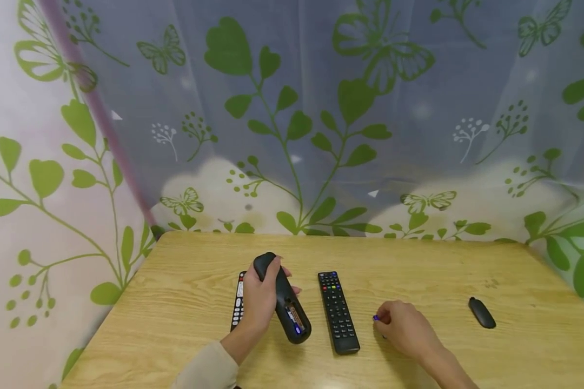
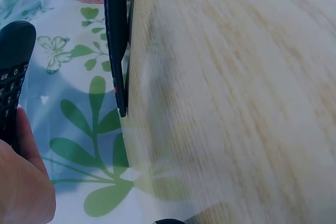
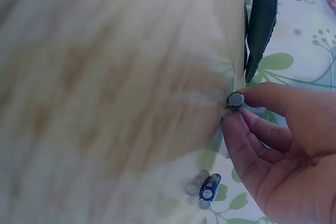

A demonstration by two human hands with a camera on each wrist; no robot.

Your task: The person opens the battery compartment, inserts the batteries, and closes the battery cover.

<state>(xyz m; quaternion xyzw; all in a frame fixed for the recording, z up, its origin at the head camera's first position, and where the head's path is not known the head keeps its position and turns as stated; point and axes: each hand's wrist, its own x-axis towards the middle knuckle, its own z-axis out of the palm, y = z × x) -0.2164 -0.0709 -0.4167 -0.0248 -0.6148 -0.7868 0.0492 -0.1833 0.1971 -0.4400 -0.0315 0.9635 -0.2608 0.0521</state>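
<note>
My left hand [image 1: 258,300] grips a black remote control [image 1: 278,286], its back turned up and its battery compartment uncovered. Batteries [image 1: 296,317] show inside that compartment, near the remote's lower end. In the left wrist view the keypad side of the same remote [image 2: 14,72] faces the camera. Over the table to the right, my right hand [image 1: 406,327] pinches a small battery [image 3: 235,99] between thumb and fingertips. A second, blue battery [image 3: 209,191] lies on the table close by, mostly hidden behind the right hand in the head view.
Between the hands a black remote with coloured buttons [image 1: 338,313] lies keys up on the wooden table [image 1: 428,270]. Another remote with white buttons [image 1: 237,305] lies partly behind my left hand. A small black battery cover [image 1: 482,313] rests at the right. A patterned curtain [image 1: 292,178] hangs behind.
</note>
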